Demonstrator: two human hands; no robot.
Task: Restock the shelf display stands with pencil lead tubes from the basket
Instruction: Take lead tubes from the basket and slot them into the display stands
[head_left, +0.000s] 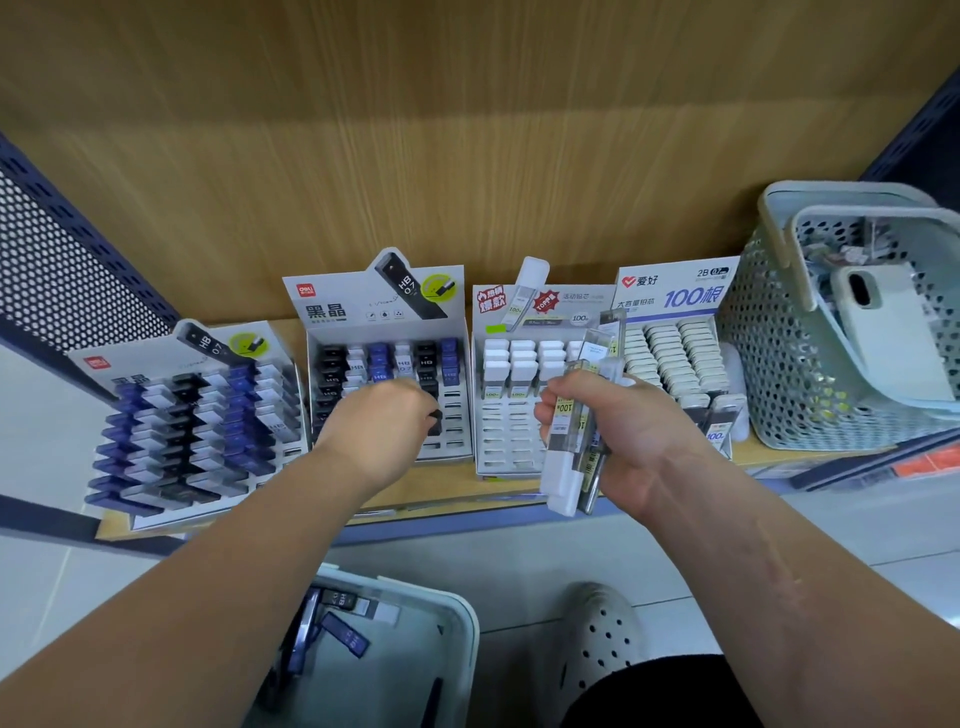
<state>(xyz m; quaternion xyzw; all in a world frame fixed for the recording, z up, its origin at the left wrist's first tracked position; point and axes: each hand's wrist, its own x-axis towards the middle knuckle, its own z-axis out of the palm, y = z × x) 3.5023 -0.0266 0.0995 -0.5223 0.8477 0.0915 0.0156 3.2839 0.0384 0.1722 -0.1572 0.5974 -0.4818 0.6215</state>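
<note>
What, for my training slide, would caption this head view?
Left hand holds a black lead tube over the second display stand from left while the right hand grips a bundle of clear tubes.

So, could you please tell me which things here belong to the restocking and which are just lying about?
Part of the job:
- left hand at the black-and-blue stand
- right hand gripping a bundle of tubes
- white-capped stand
- floor basket with loose tubes

Seemingly idle:
- perforated shelf basket holding a white case
- shoe
</note>
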